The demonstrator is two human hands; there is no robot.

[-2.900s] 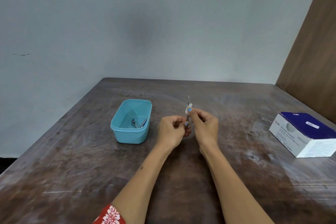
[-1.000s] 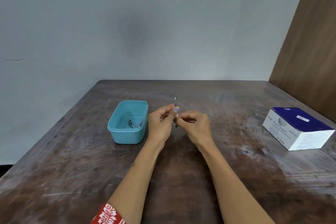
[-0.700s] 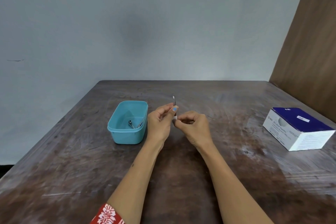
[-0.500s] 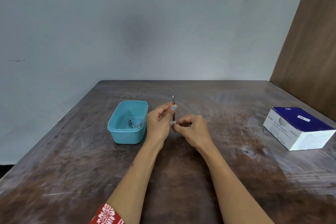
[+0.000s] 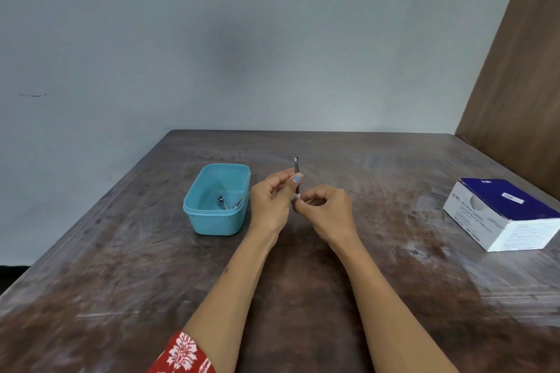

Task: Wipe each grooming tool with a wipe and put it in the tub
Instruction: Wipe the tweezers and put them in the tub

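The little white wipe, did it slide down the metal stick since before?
Yes. The wipe was up near the tool's tip, level with the tub's far rim; now the right hand pinches it lower, near the bottom.

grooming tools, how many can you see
3, perhaps: one tool upright in the left hand, and what look like two in the tub, a clipper and another. More may be hidden.

Head view; faces forward, down; close.

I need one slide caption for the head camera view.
Left hand holds a thin metal tool upright; right hand pinches a wipe beside the tub.
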